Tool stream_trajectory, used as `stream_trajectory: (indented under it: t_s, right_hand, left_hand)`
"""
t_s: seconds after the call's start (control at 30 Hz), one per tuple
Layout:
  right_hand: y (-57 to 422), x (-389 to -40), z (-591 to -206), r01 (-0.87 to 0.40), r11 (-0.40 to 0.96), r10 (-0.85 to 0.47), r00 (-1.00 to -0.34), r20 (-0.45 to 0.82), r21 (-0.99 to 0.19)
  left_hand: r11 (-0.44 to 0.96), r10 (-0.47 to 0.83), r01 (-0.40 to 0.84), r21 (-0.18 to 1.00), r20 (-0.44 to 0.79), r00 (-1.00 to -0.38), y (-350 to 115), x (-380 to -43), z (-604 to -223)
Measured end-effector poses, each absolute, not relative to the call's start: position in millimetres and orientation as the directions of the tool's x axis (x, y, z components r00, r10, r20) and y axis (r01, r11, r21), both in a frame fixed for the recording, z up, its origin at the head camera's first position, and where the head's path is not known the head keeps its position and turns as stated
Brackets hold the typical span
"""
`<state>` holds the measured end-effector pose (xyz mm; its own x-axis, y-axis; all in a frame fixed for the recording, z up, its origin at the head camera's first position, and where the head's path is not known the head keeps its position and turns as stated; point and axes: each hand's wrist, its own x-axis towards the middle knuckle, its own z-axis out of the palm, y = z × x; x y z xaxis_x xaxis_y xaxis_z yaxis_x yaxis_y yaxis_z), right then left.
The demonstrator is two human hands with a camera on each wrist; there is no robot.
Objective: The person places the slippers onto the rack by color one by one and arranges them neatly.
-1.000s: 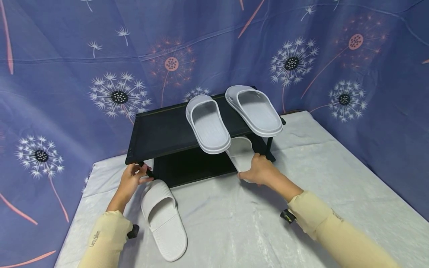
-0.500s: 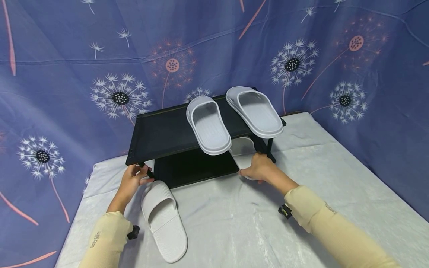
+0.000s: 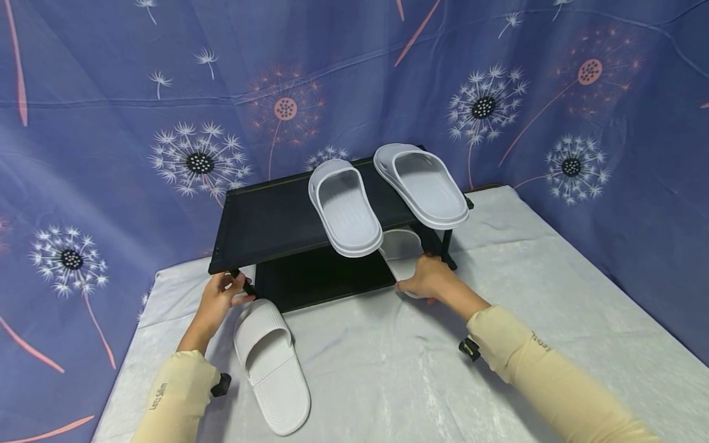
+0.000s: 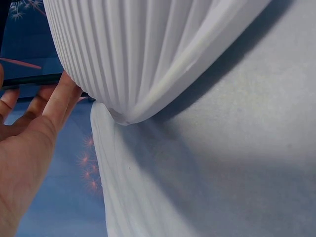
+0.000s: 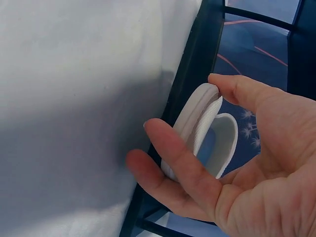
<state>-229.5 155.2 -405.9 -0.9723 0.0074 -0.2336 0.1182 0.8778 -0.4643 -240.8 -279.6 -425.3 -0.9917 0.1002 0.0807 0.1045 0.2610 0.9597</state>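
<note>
A black two-tier shoe rack [image 3: 266,221] stands on the cloth-covered table. My left hand [image 3: 217,300] grips its front left post [image 3: 247,284], below the upper shelf. On the right, my right hand [image 3: 433,279] holds a white slide slipper [image 3: 400,245] by its heel end, with thumb and fingers on opposite sides of the sole. This slipper [image 5: 190,121] lies over the lower shelf, toe inward, its front partly hidden under the upper shelf. Near the left hand, a matching white slipper [image 3: 281,378] rests on the table, its ribbed strap [image 4: 128,44] filling the left wrist view.
Two light grey clogs sit on the upper shelf, one near the middle [image 3: 353,218] and one at the right end [image 3: 434,191]; their heels overhang the front edge. A blue dandelion-print curtain [image 3: 354,74] hangs behind the table. White cloth [image 3: 388,381] covers the tabletop.
The right hand has pushed the white slipper slightly deeper over the lower shelf and shifted a little. The left hand keeps its grip on the post.
</note>
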Motion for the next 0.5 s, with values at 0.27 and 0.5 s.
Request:
stream_trajectory:
  t_s: [0.27, 0.5]
  right_hand:
    - [154.4, -232.3, -411.2, 0.115, 0.89, 0.002, -0.969, -0.247, -0.442]
    - [155.4, -233.1, -415.1, 0.095, 0.903, -0.008, -0.971, -0.238, -0.418]
  left_hand:
    - [0.255, 0.107, 0.111, 0.961, 0.086, -0.991, -280.6, -242.3, -427.1]
    - [0.252, 0.106, 0.107, 0.962, 0.083, -0.991, -281.8, -244.7, -429.7]
